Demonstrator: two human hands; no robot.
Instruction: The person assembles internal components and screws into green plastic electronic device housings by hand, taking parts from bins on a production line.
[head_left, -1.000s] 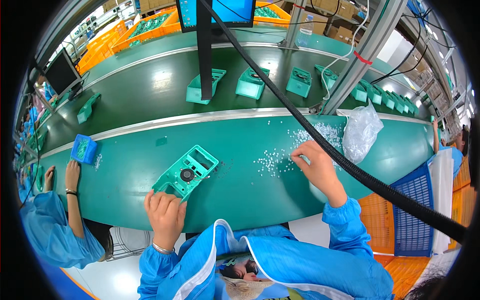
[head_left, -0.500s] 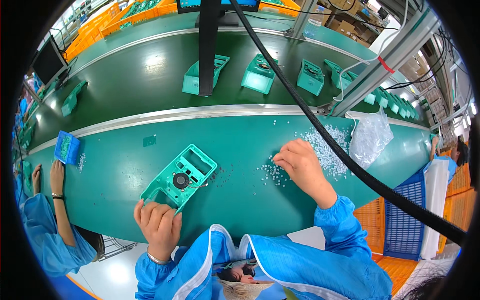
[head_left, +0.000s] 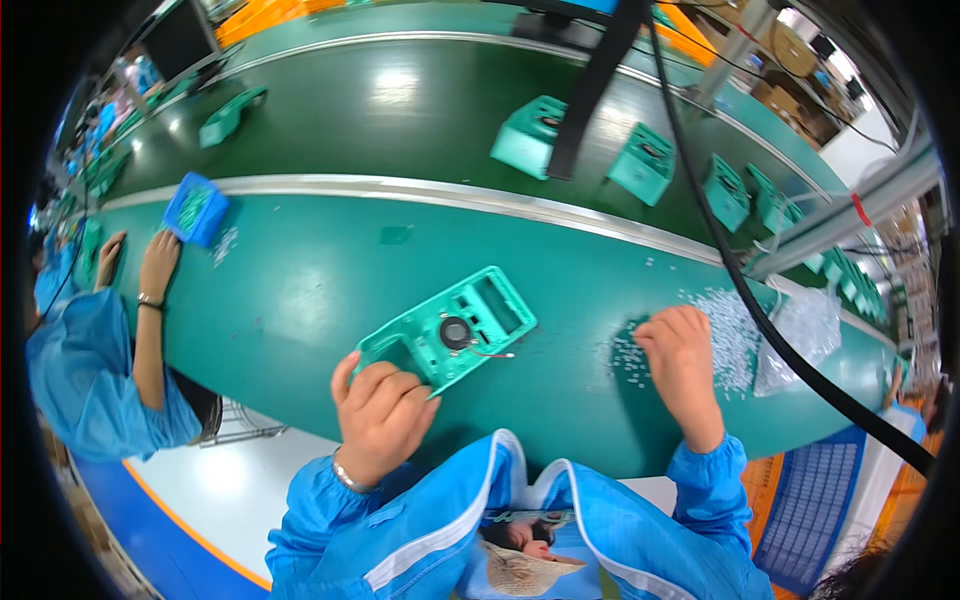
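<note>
My left hand (head_left: 382, 418) grips the lower end of a green plastic housing (head_left: 408, 345) resting on the green table. A round black speaker (head_left: 455, 332) sits inside the housing, and a thin wire (head_left: 490, 354) runs from it past the edge. Over on the right, my right hand (head_left: 682, 362) hovers at a scatter of small whitish pieces (head_left: 628, 362), thumb and forefinger pinched together. Whatever those fingertips hold is too small to make out. A larger heap of the same pieces (head_left: 733, 340) spreads just right of that hand.
A clear plastic bag (head_left: 806, 335) lies beyond the heap. Several green housings (head_left: 640, 172) stand on the conveyor (head_left: 400, 130) behind a metal rail. A black cable (head_left: 745, 285) hangs across the right side. At left, a co-worker's hand (head_left: 158, 262) is beside a blue bin (head_left: 196, 210).
The whole view has shifted and tilted, so the table appears further right. My left hand still holds the housing, and my right hand stays pinched at the small pieces.
</note>
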